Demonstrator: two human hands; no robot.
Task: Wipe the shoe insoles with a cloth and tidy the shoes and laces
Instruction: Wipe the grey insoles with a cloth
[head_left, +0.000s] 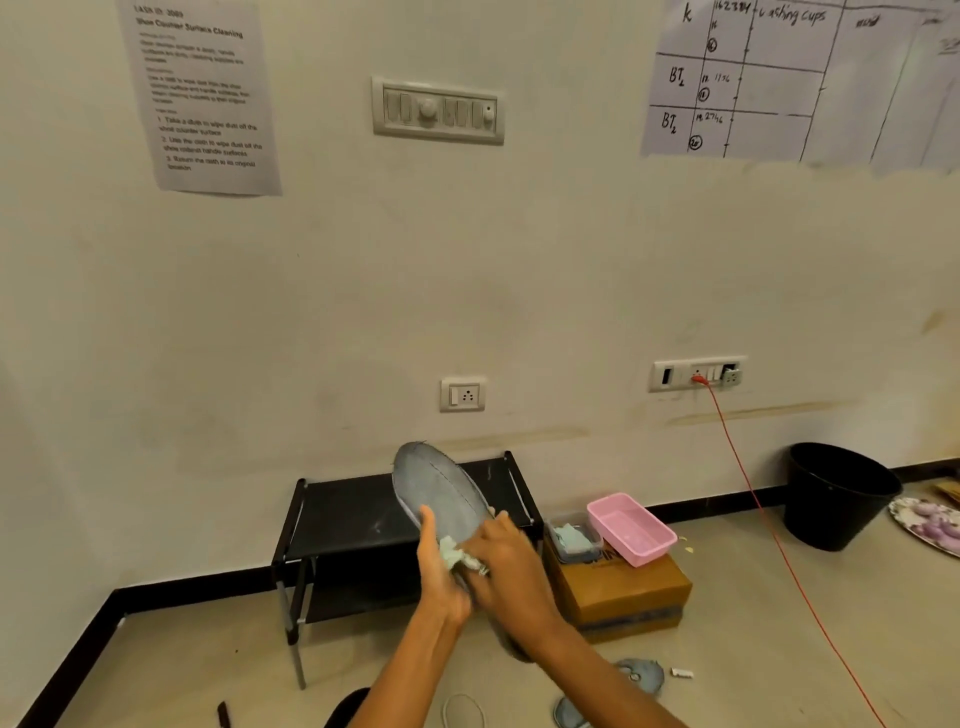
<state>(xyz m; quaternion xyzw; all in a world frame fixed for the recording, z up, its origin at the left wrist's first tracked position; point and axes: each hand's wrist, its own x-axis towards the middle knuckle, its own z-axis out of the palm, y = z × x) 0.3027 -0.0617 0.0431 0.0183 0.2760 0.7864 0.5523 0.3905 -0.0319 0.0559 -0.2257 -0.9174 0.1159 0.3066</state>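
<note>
open floor left of black rack (363, 519) | right blocked: cardboard box (623, 592), pink tray (631, 527)

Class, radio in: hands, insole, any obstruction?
Left hand holds grey insole upright. Right hand presses cloth on it. Nothing obstructing.

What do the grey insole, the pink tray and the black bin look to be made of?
Insole: matte grey fabric or foam, a stitch line down its middle. Pink tray: likely moulded plastic, smooth with slight sheen. Black bin: probably plastic, plain and dull.
</note>
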